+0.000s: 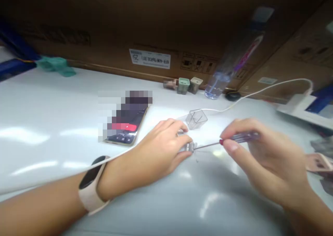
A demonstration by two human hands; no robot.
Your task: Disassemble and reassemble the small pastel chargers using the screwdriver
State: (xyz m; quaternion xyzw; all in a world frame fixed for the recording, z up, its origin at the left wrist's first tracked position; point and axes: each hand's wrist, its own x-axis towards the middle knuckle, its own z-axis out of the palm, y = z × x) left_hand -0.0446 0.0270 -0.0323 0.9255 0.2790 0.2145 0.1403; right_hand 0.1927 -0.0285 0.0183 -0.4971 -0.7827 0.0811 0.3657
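Note:
My left hand (161, 145) is closed around a small clear plastic part (189, 147), pressing it to the white table; the fingers cover most of it. A screwdriver (241, 137) with a clear purplish handle and red collar lies in my right hand (270, 159), gripped between thumb and fingers. Its thin metal shaft points left, and the tip meets the right end of the clear part. Just behind my left fingers sits a transparent, box-shaped cover (197, 119). A tiny dark piece (197, 161) lies on the table near the tip.
A phone (128, 121) lies left of my hands. Small sharpener-like boxes (183, 85) stand against a cardboard box (109, 27), beside a plastic bottle (221, 79). A white cable (249, 95) crosses the table. Turquoise material (57, 66) lies far left; pink parts (318, 162) are at right.

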